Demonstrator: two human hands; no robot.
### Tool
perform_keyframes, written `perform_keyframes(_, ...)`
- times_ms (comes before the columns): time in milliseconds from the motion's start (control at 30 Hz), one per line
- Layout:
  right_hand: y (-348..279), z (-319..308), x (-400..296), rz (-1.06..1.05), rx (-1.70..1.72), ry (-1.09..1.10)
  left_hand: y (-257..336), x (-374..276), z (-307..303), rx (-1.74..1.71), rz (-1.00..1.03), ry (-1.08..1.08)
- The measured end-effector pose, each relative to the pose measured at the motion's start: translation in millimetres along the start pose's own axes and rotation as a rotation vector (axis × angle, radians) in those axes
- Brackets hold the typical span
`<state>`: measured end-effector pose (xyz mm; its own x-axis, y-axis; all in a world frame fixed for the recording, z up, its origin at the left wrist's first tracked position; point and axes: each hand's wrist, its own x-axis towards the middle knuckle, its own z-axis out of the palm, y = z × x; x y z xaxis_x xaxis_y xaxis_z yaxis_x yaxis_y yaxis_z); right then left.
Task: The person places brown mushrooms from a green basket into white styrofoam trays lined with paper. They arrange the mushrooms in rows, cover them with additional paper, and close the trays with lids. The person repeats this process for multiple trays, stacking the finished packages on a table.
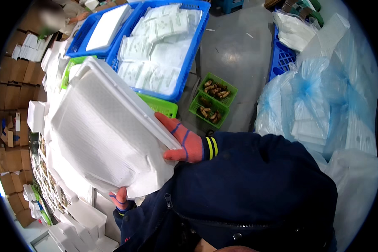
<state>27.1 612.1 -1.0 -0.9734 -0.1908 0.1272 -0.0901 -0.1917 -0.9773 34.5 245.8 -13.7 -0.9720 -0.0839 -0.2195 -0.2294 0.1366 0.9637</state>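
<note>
A white foam box [129, 100] is tilted in front of me, with a white sheet liner [94, 135] spread inside it and draping over its near edge. My right hand [186, 141], in an orange glove with blue lines, grips the box's near right corner, thumb and fingers apart around the wall. At the lower edge, my left hand [119, 198] in a matching glove pinches the liner's side. Whether it also grips the box wall is hidden by the sheet.
A blue crate [192, 56] of flat white packs stands beyond the box. Two green baskets [214, 100] of brown pieces sit on the floor. Blue-tinted plastic bags [305, 100] are at right, stacked foam boxes [85, 220] at lower left. Another person's hand [78, 18] shows at top left.
</note>
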Motion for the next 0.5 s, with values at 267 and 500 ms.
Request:
perform_keyframes(267,-6.5,-41.1,-0.6,-0.068,0.252,0.259,24.2,75.8,76.2,0.239,0.109,-0.336)
perform_keyframes(500,-29.7,-84.6,9.5,-0.073,0.386,0.236,63.8,83.0,138.2,0.084,0.196,-0.369)
